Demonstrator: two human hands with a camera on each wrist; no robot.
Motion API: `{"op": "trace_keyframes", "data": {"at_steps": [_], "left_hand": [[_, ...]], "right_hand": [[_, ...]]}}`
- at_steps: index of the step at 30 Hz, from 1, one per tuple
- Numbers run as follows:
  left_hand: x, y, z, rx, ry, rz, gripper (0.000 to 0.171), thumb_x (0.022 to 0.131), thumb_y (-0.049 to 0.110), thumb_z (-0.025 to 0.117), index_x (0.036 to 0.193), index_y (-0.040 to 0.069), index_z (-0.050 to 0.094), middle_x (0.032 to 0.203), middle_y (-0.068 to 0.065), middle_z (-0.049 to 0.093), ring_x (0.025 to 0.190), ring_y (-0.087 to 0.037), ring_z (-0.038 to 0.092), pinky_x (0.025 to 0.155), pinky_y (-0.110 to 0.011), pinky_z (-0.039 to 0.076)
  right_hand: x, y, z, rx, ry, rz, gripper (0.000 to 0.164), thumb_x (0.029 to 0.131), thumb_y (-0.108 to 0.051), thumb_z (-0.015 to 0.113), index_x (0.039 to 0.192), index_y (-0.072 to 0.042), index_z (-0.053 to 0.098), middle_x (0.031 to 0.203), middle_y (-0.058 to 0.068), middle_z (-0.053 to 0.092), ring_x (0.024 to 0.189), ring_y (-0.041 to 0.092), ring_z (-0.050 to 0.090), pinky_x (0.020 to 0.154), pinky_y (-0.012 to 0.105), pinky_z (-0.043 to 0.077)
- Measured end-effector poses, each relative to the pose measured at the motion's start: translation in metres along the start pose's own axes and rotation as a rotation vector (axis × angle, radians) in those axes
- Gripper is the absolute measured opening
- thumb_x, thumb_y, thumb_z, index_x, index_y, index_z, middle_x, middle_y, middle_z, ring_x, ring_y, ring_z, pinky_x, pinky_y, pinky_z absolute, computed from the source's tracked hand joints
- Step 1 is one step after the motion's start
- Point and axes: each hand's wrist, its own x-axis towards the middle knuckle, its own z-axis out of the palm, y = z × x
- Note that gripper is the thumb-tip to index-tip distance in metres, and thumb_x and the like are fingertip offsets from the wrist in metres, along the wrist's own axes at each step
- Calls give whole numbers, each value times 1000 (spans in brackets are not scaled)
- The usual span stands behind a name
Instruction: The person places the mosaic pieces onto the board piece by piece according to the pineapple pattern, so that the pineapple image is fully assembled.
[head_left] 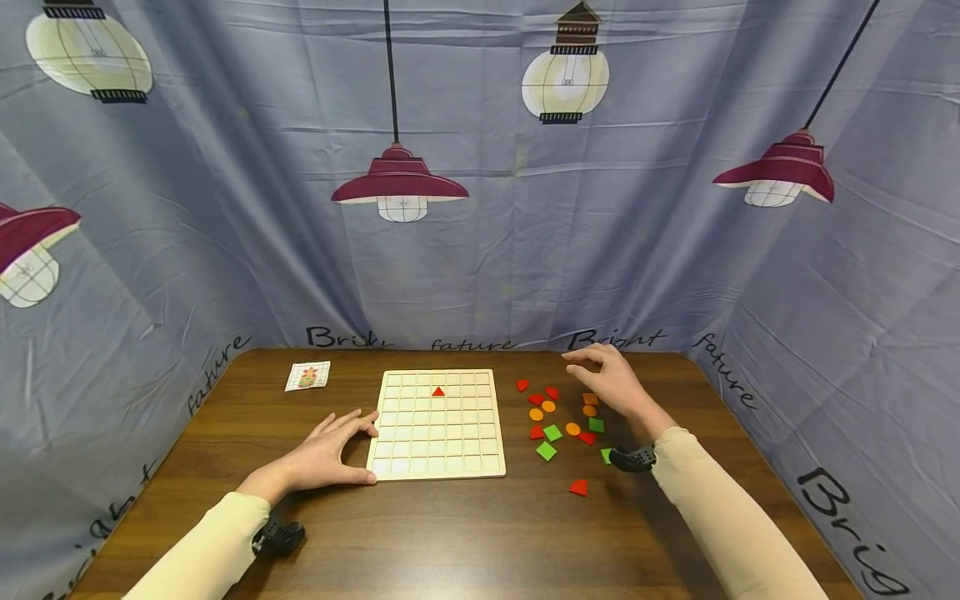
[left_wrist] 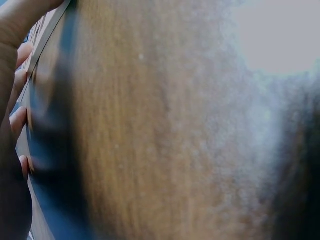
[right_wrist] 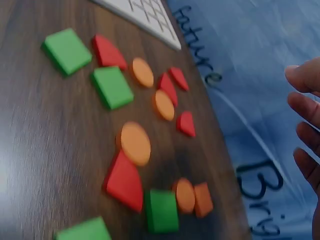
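A pale gridded board (head_left: pixel 435 479) lies on the table, with one red triangle (head_left: pixel 438 392) in its upper part. My left hand (head_left: pixel 330 454) rests at the board's left side, thumb at the near corner and fingertips along the edge, spread apart. To the right of the board, my right hand (head_left: pixel 609 379) hovers over the far side of the loose pieces, its fingers lightly bent and nothing between them. Around it lie green squares (right_wrist: pixel 67 51), orange discs (right_wrist: pixel 134 143), red fan-shaped pieces (right_wrist: pixel 124 182) and an orange square (right_wrist: pixel 203 199).
A small card (head_left: pixel 307 376) with a coloured picture on a grid lies at the far left of the table (head_left: pixel 450 542). One red piece (head_left: pixel 579 487) sits apart, nearer the front. A blue-grey printed cloth (head_left: pixel 480 275) hangs behind the table and along its sides.
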Motion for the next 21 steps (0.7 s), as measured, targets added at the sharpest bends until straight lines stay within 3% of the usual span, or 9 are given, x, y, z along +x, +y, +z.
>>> {"op": "trace_keyframes", "data": {"at_steps": [13, 21], "left_hand": [[-2, 1, -1, -8, -9, -4, 66, 80, 60, 81, 125, 18, 57, 161, -12, 39, 150, -42, 27, 120, -67, 6], [-1, 2, -2, -15, -14, -9, 65, 80, 57, 81, 125, 17, 57, 161, -11, 39, 150, -42, 26, 120, -66, 5]], "right_hand": [[-26, 35, -7, -95, 15, 47, 28, 98, -27, 72, 124, -15, 74, 115, 1, 70, 104, 22, 51, 86, 41, 45], [-33, 54, -8, -136, -7, 117, 32, 96, -23, 73, 125, -11, 73, 120, 8, 69, 114, 31, 50, 94, 53, 44]]}}
